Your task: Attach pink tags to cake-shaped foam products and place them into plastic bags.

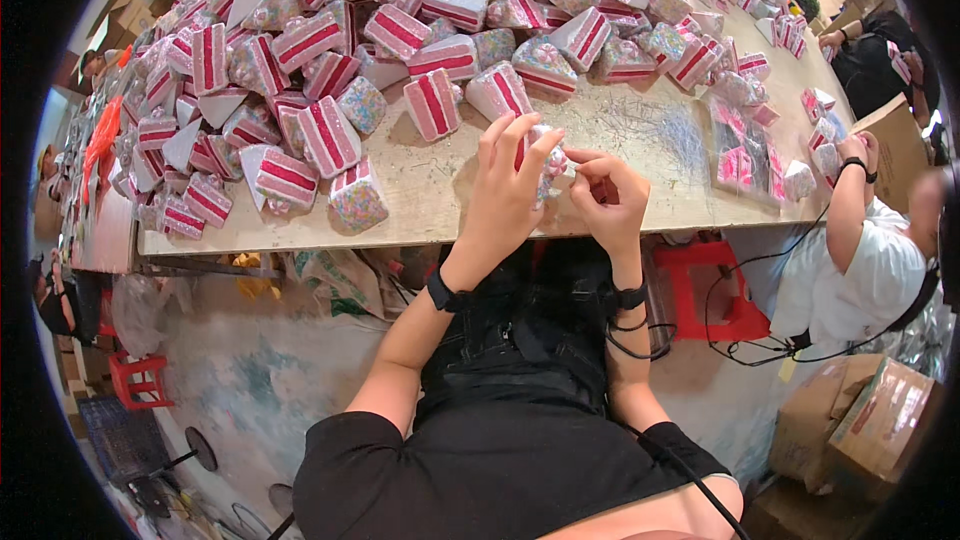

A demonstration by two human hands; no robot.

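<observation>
Over the table's near edge my left hand (503, 185) is closed round a toy cake slice (549, 178) with pink and white sides and a speckled, sprinkle-like coating. Its fingers cover much of the slice. To its right, my right hand (612, 198) has thumb and fingers pinched together close against the slice. What sits in that pinch is too small to make out. Just beyond my hands lie more slices, among them an upright pink one (432, 106) with a red stripe and a white-topped one (499, 90).
A big heap of toy cake slices (400, 32) covers the far and left table (430, 205). Right of my hands are loose thin threads (680, 135) and a clear tray (745, 155) with pink pieces. A co-worker (865, 250) sits at right, near a red stool (710, 290) and cartons (880, 415).
</observation>
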